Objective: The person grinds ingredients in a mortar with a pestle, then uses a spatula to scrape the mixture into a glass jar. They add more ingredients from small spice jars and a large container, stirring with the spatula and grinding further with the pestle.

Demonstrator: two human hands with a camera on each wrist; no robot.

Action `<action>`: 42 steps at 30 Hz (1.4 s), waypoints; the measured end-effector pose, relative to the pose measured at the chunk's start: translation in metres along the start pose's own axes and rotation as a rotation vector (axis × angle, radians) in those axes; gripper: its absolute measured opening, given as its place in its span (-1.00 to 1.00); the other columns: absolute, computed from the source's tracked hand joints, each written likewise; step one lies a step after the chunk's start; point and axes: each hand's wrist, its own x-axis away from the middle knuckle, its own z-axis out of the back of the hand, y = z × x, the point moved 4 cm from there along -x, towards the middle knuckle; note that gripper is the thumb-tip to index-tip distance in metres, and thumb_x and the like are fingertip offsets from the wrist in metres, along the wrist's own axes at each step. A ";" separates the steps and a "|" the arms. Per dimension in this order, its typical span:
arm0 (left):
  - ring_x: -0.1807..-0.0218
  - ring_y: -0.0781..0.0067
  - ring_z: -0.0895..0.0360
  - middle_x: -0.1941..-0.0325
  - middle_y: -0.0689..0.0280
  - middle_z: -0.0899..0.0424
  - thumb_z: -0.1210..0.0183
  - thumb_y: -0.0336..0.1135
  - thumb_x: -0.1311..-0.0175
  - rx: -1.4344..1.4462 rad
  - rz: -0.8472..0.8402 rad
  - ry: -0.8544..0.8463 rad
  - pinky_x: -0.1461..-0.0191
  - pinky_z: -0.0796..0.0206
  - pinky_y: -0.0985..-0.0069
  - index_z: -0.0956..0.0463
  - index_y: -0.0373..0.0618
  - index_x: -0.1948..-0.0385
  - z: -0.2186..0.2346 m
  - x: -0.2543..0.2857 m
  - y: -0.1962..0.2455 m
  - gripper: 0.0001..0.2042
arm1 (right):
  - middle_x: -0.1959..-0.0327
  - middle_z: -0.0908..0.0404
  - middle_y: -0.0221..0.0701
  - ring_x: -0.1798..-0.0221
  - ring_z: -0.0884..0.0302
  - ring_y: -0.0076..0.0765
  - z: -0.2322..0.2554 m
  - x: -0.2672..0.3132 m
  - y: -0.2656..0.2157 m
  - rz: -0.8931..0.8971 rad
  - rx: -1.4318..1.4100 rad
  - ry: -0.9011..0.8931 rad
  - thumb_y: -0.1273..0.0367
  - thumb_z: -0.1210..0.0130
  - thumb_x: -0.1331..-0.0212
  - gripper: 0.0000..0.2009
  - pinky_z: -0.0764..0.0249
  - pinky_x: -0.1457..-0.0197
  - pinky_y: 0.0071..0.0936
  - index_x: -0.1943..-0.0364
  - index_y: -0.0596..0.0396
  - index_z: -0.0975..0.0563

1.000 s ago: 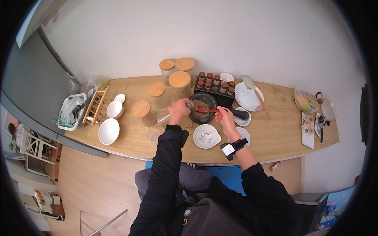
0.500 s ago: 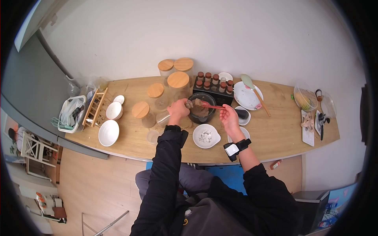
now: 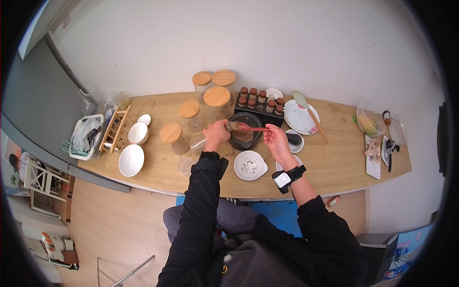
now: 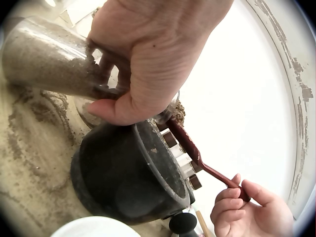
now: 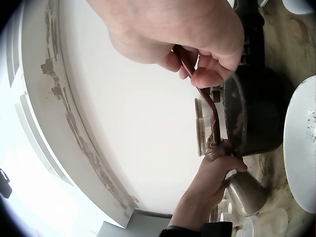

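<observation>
My left hand (image 3: 217,134) grips a glass bottle (image 4: 47,59) near its neck. The bottle is tilted, with brown powder inside and its mouth over a round black pot (image 4: 123,173). My right hand (image 3: 277,142) pinches the thin handle of a dark red spoon (image 5: 212,111) between thumb and fingers. In the left wrist view, the spoon's head meets the bottle's mouth, where brown powder (image 4: 180,114) is heaped. More brown powder (image 3: 245,137) lies in the pot. Just in front of the pot is a white spouted bowl (image 3: 243,173) with small dark bits.
Wooden-lidded jars (image 3: 217,97) stand left of the pot, and a black rack (image 3: 245,111) of red-capped spice bottles behind it. A dark rounded piece (image 3: 295,139) lies over a white dish at right. A spatula (image 3: 313,115) rests across a plate (image 3: 291,119). White bowls (image 3: 131,160) sit farther left.
The spoon has risen out of the pot with brown powder and moved left to the bottle's mouth. My left hand and the bottle have stayed nearly still.
</observation>
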 end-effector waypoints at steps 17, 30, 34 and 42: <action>-0.10 0.22 -0.46 0.10 0.41 -0.64 -0.15 -0.34 0.08 -0.011 -0.011 0.009 -0.16 -0.09 0.02 -0.56 0.35 0.18 -0.002 -0.002 -0.001 -0.65 | 0.47 -0.48 -0.50 0.48 -0.39 -0.66 -0.048 -0.045 -0.046 0.064 0.628 -0.219 0.30 0.08 -0.29 -0.80 -0.33 0.45 -0.70 0.19 0.12 -0.49; -0.01 0.21 -0.53 0.19 0.36 -0.66 -0.15 -0.33 0.09 -0.006 -0.023 0.008 -0.12 -0.16 0.10 -0.56 0.30 0.20 0.000 0.001 0.001 -0.67 | 0.46 -0.45 -0.56 0.48 -0.33 -0.70 -0.070 -0.047 -0.043 0.185 0.849 -0.412 0.27 0.01 -0.28 -0.81 -0.28 0.46 -0.72 0.20 0.07 -0.50; 0.01 0.28 -0.54 0.24 0.42 -0.66 -0.14 -0.33 0.06 -0.009 -0.008 0.000 -0.10 -0.16 0.12 -0.57 0.29 0.24 0.002 0.002 0.002 -0.71 | 0.47 -0.45 -0.56 0.48 -0.33 -0.69 -0.071 -0.049 -0.037 0.117 0.818 -0.405 0.26 0.00 -0.27 -0.81 -0.29 0.45 -0.68 0.21 0.07 -0.50; 0.06 0.29 -0.55 0.31 0.45 -0.65 -0.12 -0.36 0.06 0.028 -0.023 0.000 -0.09 -0.16 0.14 -0.57 0.28 0.30 0.001 0.002 0.001 -0.75 | 0.49 -0.42 -0.59 0.50 -0.30 -0.72 -0.075 -0.048 -0.037 0.133 0.767 -0.355 0.25 0.03 -0.31 -0.81 -0.27 0.47 -0.71 0.19 0.06 -0.49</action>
